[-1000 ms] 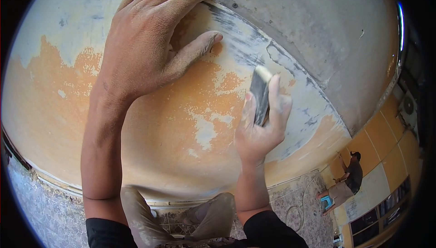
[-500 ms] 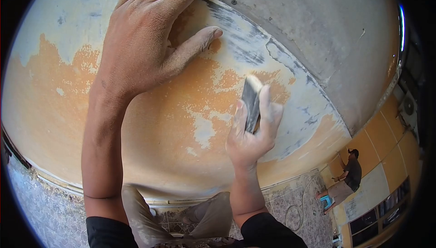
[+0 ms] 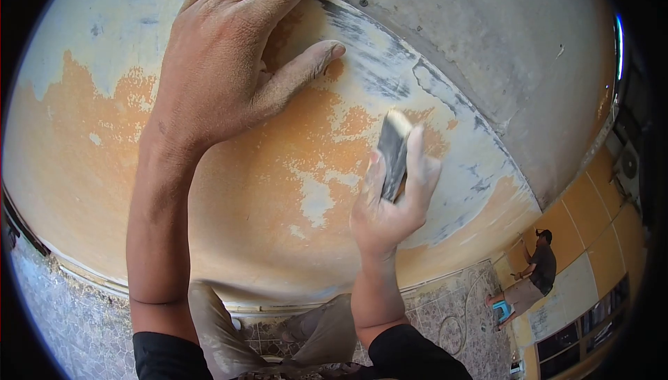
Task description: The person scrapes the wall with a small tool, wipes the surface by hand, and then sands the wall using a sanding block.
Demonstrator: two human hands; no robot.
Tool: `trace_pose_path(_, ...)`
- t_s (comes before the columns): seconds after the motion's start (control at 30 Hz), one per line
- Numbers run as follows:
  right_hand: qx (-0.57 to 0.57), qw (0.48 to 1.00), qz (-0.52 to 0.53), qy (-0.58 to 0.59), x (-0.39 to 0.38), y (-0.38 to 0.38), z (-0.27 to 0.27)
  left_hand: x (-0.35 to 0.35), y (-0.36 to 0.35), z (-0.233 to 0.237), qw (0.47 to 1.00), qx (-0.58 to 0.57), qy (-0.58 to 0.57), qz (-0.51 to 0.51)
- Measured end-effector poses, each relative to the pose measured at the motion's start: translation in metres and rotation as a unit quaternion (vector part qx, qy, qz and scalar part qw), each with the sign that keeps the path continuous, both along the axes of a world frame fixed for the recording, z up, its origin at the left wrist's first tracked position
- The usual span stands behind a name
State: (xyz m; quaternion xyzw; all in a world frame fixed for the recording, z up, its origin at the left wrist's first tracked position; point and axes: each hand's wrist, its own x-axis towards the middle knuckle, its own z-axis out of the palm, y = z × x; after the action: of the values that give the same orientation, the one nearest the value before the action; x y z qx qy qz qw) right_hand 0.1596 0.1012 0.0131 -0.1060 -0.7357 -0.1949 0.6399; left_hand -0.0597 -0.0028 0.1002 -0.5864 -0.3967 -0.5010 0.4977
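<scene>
My left hand [image 3: 226, 67], coated in pale dust, lies with its thumb apart from its fingers on the upper part of a wall [image 3: 257, 192]. Its fingertips reach the wall's top edge. The wall's orange paint is worn through to white and dark grey patches. Lower and to the right, my right hand [image 3: 390, 220] grips a dark sanding block [image 3: 394, 157] between thumb and fingers. The block is against or very close to the wall, over a partly bared patch, and is slightly blurred. Its underside is hidden.
A grey, flat surface [image 3: 473, 39] runs beyond the wall's edge. At the lower right a person [image 3: 539, 272] sits on a blue stool [image 3: 501, 309] beside an orange wall. A hose [image 3: 452, 331] lies on the patterned floor [image 3: 83, 328]. My legs [image 3: 226, 331] are close below the wall.
The sanding block and my right hand have shifted slightly right and up. My left hand keeps its place on the wall; the whole view has moved a little.
</scene>
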Motion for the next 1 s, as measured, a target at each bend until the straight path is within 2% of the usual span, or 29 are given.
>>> trace_pose_path(0.07, -0.01, 0.998, 0.023, 0.049, 0.007, 0.012, -0.047, -0.001, 0.0, -0.001, 1.0, 0.008, 0.001, -0.004)
trace_pose_path(0.17, -0.01, 0.999, 0.016, 0.04, 0.005, 0.003, -0.03, -0.008, 0.009, -0.003, 0.999, 0.024, 0.015, 0.014)
trace_pose_path(0.27, 0.004, 1.0, -0.011, 0.014, -0.008, -0.005, 0.039, -0.002, 0.002, -0.002, 1.0, 0.003, -0.002, -0.005)
trace_pose_path(0.33, -0.019, 0.999, 0.032, 0.018, -0.018, -0.009, 0.072, -0.001, 0.003, -0.003, 1.0, 0.002, -0.005, -0.002)
trace_pose_path(0.43, 0.036, 0.999, 0.027, 0.007, -0.013, -0.001, 0.055, -0.001, 0.003, -0.005, 1.0, -0.001, -0.009, 0.018)
trace_pose_path(0.53, -0.004, 1.0, 0.014, 0.027, 0.008, 0.007, -0.007, -0.001, 0.004, -0.006, 0.999, 0.005, -0.008, 0.044)
trace_pose_path(0.57, -0.001, 1.0, 0.014, 0.027, 0.011, 0.005, -0.012, -0.001, 0.004, -0.006, 0.998, 0.012, -0.002, 0.055)
trace_pose_path(0.67, -0.029, 0.999, 0.008, 0.013, 0.014, 0.003, -0.004, -0.001, 0.004, -0.006, 0.999, 0.015, -0.006, 0.051)
trace_pose_path(0.73, 0.011, 1.0, -0.009, 0.001, 0.0, -0.002, 0.036, 0.001, 0.005, -0.007, 0.999, 0.009, -0.016, 0.044)
trace_pose_path(0.83, 0.006, 1.0, 0.0, -0.025, -0.01, -0.009, 0.068, 0.003, 0.003, -0.006, 0.999, 0.003, -0.029, 0.035)
trace_pose_path(1.0, 0.004, 1.0, 0.002, -0.013, 0.009, 0.0, 0.012, -0.001, 0.004, -0.006, 0.999, 0.023, -0.005, 0.047)
